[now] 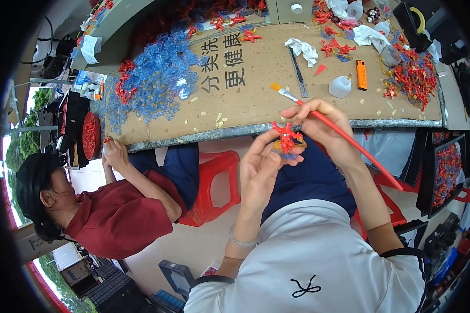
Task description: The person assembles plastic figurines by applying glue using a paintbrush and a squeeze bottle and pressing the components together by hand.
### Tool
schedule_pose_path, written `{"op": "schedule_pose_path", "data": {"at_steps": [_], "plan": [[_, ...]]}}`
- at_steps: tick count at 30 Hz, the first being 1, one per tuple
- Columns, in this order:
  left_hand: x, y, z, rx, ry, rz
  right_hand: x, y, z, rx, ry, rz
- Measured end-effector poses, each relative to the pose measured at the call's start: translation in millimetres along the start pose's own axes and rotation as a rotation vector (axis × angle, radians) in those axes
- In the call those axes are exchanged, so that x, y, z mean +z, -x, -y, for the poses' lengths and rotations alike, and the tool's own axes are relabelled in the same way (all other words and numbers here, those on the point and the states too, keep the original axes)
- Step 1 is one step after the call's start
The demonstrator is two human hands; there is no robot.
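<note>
Red plastic forms the small, many-limbed figurine [283,132] just right of the frame's centre, which we see the left hand [262,163] pinching, fingers bent against thumb, by its translucent base. The right hand [321,122], mostly curled, grips a long paintbrush [357,148]; whether its fingertips also touch the figurine we cannot quite tell. Blue translucent pieces [159,73] heap on the table [271,62] at upper left; an orange lighter [362,75] lies at upper right.
</note>
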State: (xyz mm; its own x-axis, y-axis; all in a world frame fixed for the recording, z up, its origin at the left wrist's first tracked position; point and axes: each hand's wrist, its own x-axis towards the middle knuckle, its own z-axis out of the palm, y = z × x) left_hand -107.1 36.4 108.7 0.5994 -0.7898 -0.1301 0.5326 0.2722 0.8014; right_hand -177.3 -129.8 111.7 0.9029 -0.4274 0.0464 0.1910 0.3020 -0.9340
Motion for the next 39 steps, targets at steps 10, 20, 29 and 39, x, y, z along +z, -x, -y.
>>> {"op": "schedule_pose_path", "data": {"at_steps": [10, 20, 29, 39], "plan": [[-7.5, -3.8, 5.7, -0.19, 0.36, 0.12, 5.0, -8.6, -1.5, 0.069, 0.017, 0.131], [9.2, -1.8, -0.6, -0.065, -0.241, -0.067, 4.7, -10.9, 2.0, 0.314, -0.09, 0.012], [13.5, 1.1, -0.6, -0.08, -0.234, -0.057, 3.7, -11.5, 4.5, 0.34, -0.159, 0.045], [10.1, 0.7, -2.6, -0.062, -0.246, -0.103, 9.4, -10.8, 4.1, 0.14, -0.016, -0.014]]}}
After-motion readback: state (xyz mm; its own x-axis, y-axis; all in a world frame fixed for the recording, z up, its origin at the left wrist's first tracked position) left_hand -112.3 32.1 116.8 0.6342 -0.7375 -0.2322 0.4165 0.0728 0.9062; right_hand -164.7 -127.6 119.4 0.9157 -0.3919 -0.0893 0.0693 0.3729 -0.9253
